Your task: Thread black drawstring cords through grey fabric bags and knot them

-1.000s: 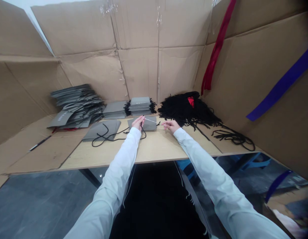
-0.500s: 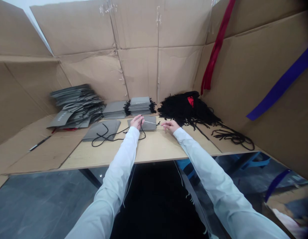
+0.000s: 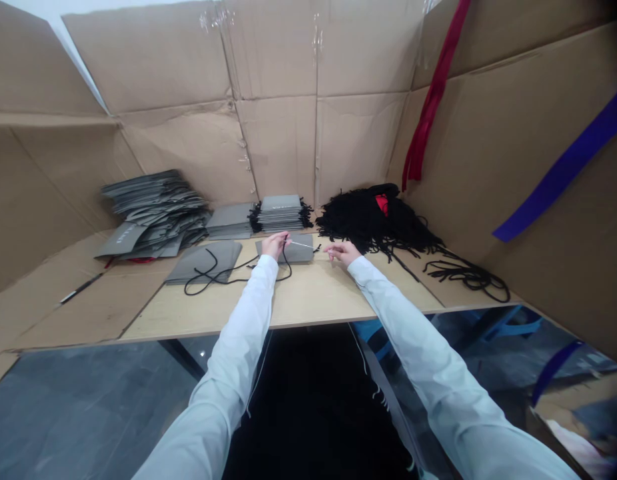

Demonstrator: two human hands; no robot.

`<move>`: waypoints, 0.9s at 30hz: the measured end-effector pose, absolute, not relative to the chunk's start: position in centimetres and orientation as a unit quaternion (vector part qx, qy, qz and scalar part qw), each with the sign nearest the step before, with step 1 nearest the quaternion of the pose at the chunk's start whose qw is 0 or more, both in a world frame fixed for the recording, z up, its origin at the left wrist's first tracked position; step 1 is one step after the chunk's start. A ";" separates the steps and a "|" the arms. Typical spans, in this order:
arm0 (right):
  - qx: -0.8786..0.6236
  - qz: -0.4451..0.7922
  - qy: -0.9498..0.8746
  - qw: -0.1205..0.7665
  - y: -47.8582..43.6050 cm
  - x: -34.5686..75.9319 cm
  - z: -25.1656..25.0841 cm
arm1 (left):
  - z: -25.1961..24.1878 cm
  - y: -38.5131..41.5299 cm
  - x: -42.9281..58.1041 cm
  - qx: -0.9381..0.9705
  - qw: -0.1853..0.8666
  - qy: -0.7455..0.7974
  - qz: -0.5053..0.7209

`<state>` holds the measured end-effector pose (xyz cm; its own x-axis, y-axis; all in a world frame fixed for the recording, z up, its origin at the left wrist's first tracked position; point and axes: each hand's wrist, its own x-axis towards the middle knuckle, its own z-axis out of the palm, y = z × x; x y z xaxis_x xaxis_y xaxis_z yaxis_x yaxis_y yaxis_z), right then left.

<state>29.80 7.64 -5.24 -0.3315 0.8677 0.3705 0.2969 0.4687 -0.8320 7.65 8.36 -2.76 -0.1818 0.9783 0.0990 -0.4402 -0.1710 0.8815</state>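
Left hand (image 3: 275,245): fingers pinched closed on thin white strand (image 3: 301,244). Black cord (image 3: 223,275) loops from same grip across flat grey paper bag (image 3: 203,261). Right hand (image 3: 342,252): fingers loosely open, just beside strand's far end. Strand over second flat grey paper bag (image 3: 291,250), left hand partly on it (both bags flat, insides hidden). Stack of corded grey bags (image 3: 281,213) at back of plywood table (image 3: 308,293); heap of black cords (image 3: 368,223) to right.
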 end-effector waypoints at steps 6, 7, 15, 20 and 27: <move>-0.385 0.353 -0.730 0.441 7.6 29.9 -4.9 | -2.7 8.0 7.3 0.417 0.534 0.335 0.654; -0.383 0.355 -0.728 0.443 7.5 29.9 -4.8 | -2.7 8.0 7.2 0.426 0.533 0.332 0.651; -0.374 0.366 -0.726 0.446 7.2 29.9 -4.5 | -3.0 8.2 6.6 0.443 0.500 0.386 0.636; -0.358 0.380 -0.726 0.448 7.4 30.0 -4.4 | -3.3 8.3 6.8 0.458 0.471 0.414 0.630; -0.360 0.377 -0.727 0.447 7.6 30.1 -4.4 | -3.1 8.2 7.2 0.442 0.474 0.423 0.634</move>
<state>30.14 7.57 -4.39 -0.3420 0.8604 0.3778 0.1866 0.4563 -0.8701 7.16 8.21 -3.13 -0.1615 0.9740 0.1587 -0.2264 -0.1931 0.9547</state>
